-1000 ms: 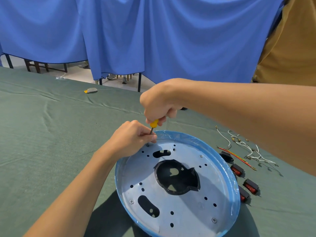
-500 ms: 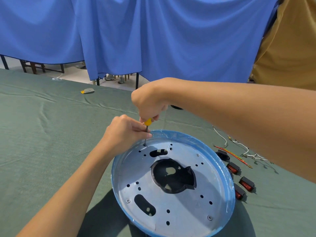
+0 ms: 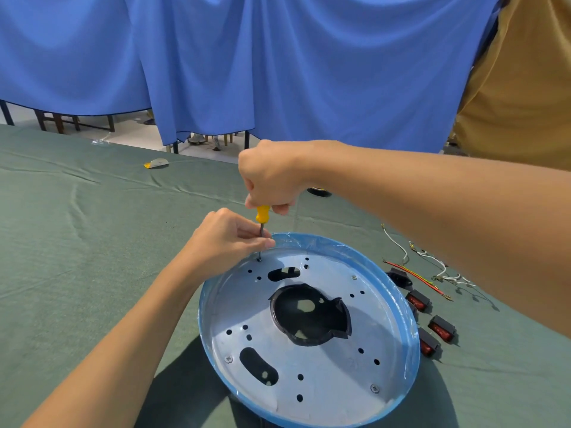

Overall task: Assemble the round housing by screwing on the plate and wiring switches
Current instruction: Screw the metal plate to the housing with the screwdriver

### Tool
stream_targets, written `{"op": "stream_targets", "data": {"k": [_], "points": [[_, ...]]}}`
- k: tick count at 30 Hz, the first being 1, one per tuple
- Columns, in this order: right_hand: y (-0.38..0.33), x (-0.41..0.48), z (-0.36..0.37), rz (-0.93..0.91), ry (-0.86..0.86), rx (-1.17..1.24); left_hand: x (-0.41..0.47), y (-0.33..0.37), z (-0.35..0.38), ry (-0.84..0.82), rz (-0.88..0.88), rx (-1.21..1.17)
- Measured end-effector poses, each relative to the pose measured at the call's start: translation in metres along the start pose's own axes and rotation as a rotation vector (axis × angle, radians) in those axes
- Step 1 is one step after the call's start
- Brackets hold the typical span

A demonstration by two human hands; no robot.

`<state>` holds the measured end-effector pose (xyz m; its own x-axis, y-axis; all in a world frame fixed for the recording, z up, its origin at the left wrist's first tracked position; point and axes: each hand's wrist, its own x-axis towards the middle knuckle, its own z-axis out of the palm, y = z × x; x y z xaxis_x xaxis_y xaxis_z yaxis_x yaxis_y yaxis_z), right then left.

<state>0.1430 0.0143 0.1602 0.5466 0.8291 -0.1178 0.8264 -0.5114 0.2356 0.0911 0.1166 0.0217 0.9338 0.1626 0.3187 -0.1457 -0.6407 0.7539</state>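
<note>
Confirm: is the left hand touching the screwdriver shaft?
Touching. The head view shows the left hand pinching the metal shaft of the screwdriver between thumb and fingertips, just above the plate.

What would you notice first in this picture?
A big round housing with a blue rim sits low in the middle on the green table, with a shiny plate inside. At its far edge the right hand grips a yellow screwdriver, tip down, while the left hand pinches its shaft. Red switches and wires lie to the right.
</note>
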Motion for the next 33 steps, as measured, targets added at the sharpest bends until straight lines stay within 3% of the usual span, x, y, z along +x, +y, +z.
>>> {"op": "stream_targets", "data": {"k": [3, 11, 17, 24, 30, 33], "points": [[-0.005, 0.004, 0.008, 0.047, 0.005, 0.002, 0.002, 0.001, 0.0, 0.031, -0.013, 0.019], [0.009, -0.005, -0.002, -0.006, 0.069, -0.06, 0.006, 0.0, 0.0, -0.122, 0.016, 0.084], [0.009, 0.0, 0.011, 0.047, 0.097, -0.034, 0.004, 0.001, 0.001, 0.071, -0.008, 0.008], [0.006, -0.008, -0.007, -0.051, 0.077, 0.009, 0.003, -0.001, -0.005, -0.107, 0.033, 0.042], [0.004, 0.0, 0.008, -0.027, 0.208, -0.049, 0.003, 0.001, 0.002, 0.035, -0.01, 0.02], [0.003, 0.0, 0.004, -0.028, 0.125, 0.018, 0.004, 0.002, 0.001, -0.075, -0.001, 0.022]]}}
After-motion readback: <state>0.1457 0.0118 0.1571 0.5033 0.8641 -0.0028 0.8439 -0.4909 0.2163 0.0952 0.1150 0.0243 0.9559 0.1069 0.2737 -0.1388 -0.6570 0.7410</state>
